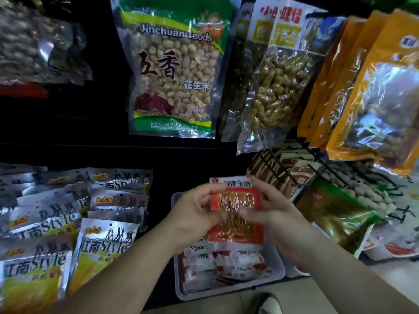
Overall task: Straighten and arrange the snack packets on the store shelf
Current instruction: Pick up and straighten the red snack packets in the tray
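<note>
A small red snack packet (235,200) with a clear window showing orange strips is held above a clear plastic tray (275,274). My left hand (195,211) pinches its left edge and my right hand (272,207) grips its right edge, thumbs on the front. More red-and-white packets (226,264) of the same kind lie stacked in the tray below the hands.
Silver and yellow packets (68,223) stand in rows at the left. A green peanut bag (174,69) hangs above, with bags of brown snacks (276,87) and orange bags (374,94) to its right. A black wire rack (301,159) holds green bags (335,211) at the right.
</note>
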Motion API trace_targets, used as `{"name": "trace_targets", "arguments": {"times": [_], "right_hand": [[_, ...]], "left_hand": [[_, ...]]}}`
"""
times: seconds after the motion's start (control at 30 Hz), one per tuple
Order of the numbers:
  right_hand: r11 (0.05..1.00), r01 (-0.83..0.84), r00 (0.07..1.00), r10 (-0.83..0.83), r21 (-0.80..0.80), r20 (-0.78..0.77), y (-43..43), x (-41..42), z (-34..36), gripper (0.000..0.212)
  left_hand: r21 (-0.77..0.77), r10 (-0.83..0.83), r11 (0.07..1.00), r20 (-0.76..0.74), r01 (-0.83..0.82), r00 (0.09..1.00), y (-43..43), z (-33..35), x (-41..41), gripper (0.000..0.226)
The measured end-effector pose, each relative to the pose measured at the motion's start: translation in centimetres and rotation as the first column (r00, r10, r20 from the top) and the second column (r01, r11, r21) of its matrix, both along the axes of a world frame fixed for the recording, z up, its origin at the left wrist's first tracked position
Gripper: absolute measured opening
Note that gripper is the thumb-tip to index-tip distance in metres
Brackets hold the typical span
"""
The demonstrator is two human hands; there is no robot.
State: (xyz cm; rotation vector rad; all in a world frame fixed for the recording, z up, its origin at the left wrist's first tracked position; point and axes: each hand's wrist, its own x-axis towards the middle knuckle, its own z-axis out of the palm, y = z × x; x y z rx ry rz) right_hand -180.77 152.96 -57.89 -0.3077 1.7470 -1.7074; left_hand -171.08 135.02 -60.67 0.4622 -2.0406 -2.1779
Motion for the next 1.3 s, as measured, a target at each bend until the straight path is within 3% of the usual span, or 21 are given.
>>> {"name": "trace_targets", "arguments": {"times": [0.07, 0.17, 0.27, 0.37, 0.4, 0.5, 0.63, 0.77, 0.83, 0.93, 1.07, 1.13, 1.2, 1.3], "right_hand": [[0.979, -0.174, 0.982, 0.18, 0.107, -0.058, 0.8, 0.8, -0.4, 0.103], [0.951, -0.219, 0.956, 0.253, 0.217, -0.147, 1.4, 1.6, -1.1, 0.116], [0.959, -0.139, 0.949, 0.201, 0.247, -0.245, 1.4, 2.0, -1.8, 0.106], [0.971, 0.01, 0.888, 0.101, 0.238, -0.448, 1.2, 2.2, -1.4, 0.077], [0.986, 0.005, 0.89, 0.073, 0.169, -0.451, 0.9, 2.1, -1.5, 0.066], [0.994, -0.094, 0.973, 0.08, -0.057, -0.216, -0.2, 2.6, -1.0, 0.048], [0.999, 0.028, 0.949, -0.041, -0.045, -0.312, -0.5, 2.5, -1.7, 0.05], [0.997, 0.054, 0.94, -0.067, -0.047, -0.335, -0.2, 1.8, -1.6, 0.061], [0.997, 0.009, 0.947, -0.032, -0.073, -0.32, -0.2, 1.9, -1.2, 0.065], [0.999, -0.031, 0.947, 0.025, -0.015, -0.321, -0.2, 2.0, -1.5, 0.059], [0.998, -0.046, 0.983, 0.053, 0.042, -0.174, -0.2, 1.8, -2.1, 0.05], [0.999, -0.029, 0.984, 0.036, 0.043, -0.173, -0.2, 1.7, -2.3, 0.044], [0.999, 0.039, 0.976, -0.032, 0.026, -0.215, -0.3, 1.7, -2.7, 0.043], [0.976, 0.188, 0.97, -0.202, -0.108, -0.133, -0.5, 1.3, -2.8, 0.043]], "left_hand": [[0.035, 0.015, 0.999, -0.027, -0.014, 1.0, -0.3, 0.2, 0.5, 0.062], [0.081, -0.058, 0.995, -0.02, 0.059, 0.998, -0.4, 0.4, 1.1, 0.077], [0.002, -0.056, 0.998, -0.007, 0.056, 0.998, -0.4, 0.1, 1.2, 0.083], [-0.131, -0.021, 0.991, -0.013, 0.02, 1.0, -0.5, 0.2, 1.4, 0.071], [-0.181, -0.03, 0.983, -0.034, 0.024, 0.999, -0.4, 0.4, 1.4, 0.062], [-0.221, -0.111, 0.97, -0.053, 0.097, 0.992, 0.6, 1.0, 1.2, 0.031], [-0.091, -0.115, 0.989, -0.004, 0.114, 0.993, 1.3, 1.0, 0.9, 0.031], [-0.214, 0.033, 0.976, -0.026, -0.037, 0.999, 0.9, 0.2, 0.9, 0.028], [-0.181, 0.109, 0.977, -0.013, -0.11, 0.994, 0.5, -0.2, 0.8, 0.027], [0.033, 0.106, 0.994, 0.078, -0.109, 0.991, 0.4, -0.1, 1.1, 0.042], [0.003, 0.131, 0.991, 0.056, -0.131, 0.99, 0.3, -0.1, 1.2, 0.055], [0.028, 0.142, 0.989, 0.028, -0.143, 0.989, 0.3, 0.2, 1.2, 0.055], [0.011, 0.127, 0.992, 0.013, -0.127, 0.992, 0.4, 0.2, 1.2, 0.062], [-0.011, -0.024, 1.0, 0.042, 0.025, 0.999, 1.1, 0.0, 1.4, 0.079]]}}
